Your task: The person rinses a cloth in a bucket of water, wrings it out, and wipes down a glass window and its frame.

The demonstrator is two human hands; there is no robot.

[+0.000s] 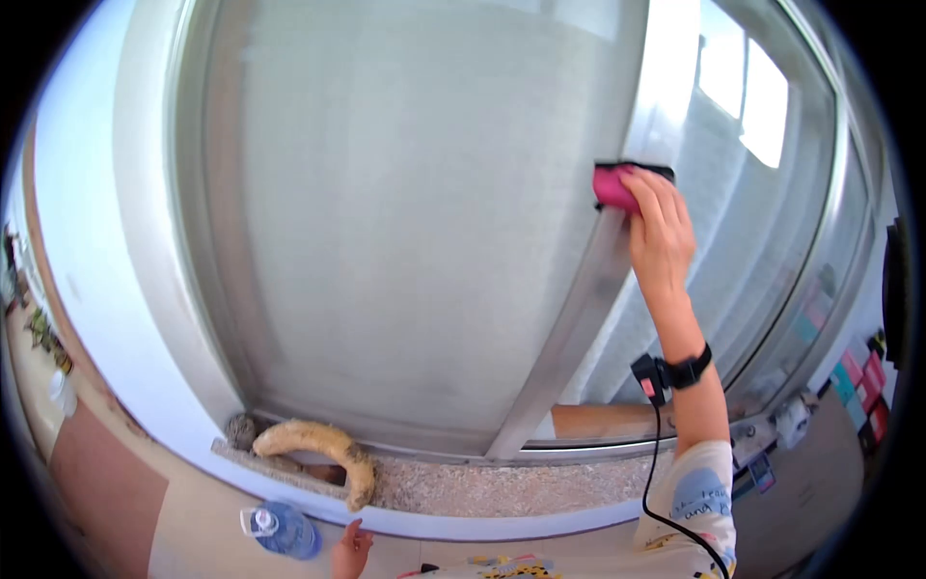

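My right hand [662,230] is raised against the window frame [579,328], its fingers wrapped round a pink and black cleaning tool [614,187] that lies across the frame's upright bar. A black band with a small device and a cable is on that wrist. Low in the view, my left hand [352,551] is near the sill's edge, only partly visible, with its fingers bent; whether it holds anything is unclear. Just left of it stands a blue spray bottle [285,531]. Above the bottle a curved yellow-brown gourd [323,446] lies on the stone sill [482,485].
A round grey object [240,429] sits at the sill's left end. Behind the right glass hangs a pale curtain [714,251]. Colourful boxes [865,386] are at the far right. A white container [63,394] and a plant [43,333] stand at the far left.
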